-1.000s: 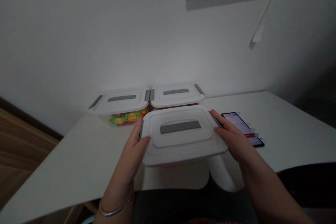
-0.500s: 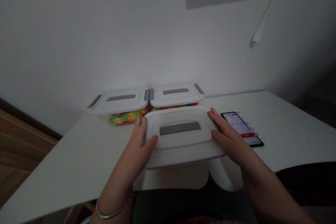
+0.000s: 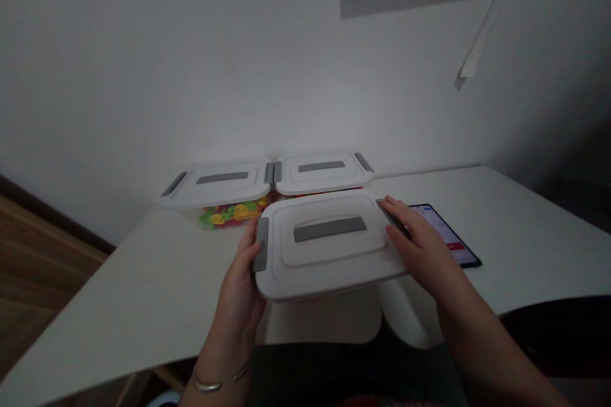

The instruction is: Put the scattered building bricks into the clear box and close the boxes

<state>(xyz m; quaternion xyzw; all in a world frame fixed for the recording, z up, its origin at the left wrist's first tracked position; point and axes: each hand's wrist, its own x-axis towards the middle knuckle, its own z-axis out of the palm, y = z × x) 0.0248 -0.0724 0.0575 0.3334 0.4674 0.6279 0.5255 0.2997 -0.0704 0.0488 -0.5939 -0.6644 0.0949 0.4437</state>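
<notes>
well, left hand (image 3: 238, 292) and right hand (image 3: 422, 251) grip a white plastic lid (image 3: 329, 267), fingers (image 3: 398, 213) spread (phone (image 3: 451, 235) text blurred).

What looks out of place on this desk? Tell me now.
One thing stands out: the white lid with grey clips is held tilted above the desk between the left hand and right hand, with no box visible under it. The two closed boxes behind it look undisturbed, with nothing spilled.
</notes>
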